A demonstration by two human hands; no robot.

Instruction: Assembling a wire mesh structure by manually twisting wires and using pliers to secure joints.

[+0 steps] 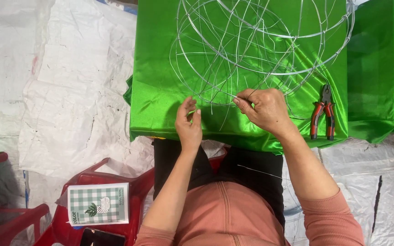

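Observation:
A round frame of thin silver wire lies on a table draped in shiny green cloth. My right hand pinches a thin wire strand at the frame's near rim, between thumb and forefinger. My left hand hovers just left of it, fingers slightly curled and apart, holding nothing that I can make out. A loose wire strand lies across my lap.
Red-handled pliers lie on the cloth to the right of my right hand. A second green-draped surface stands at the right. Red plastic chairs stand at lower left, one bearing a green checked box. White sheeting covers the floor.

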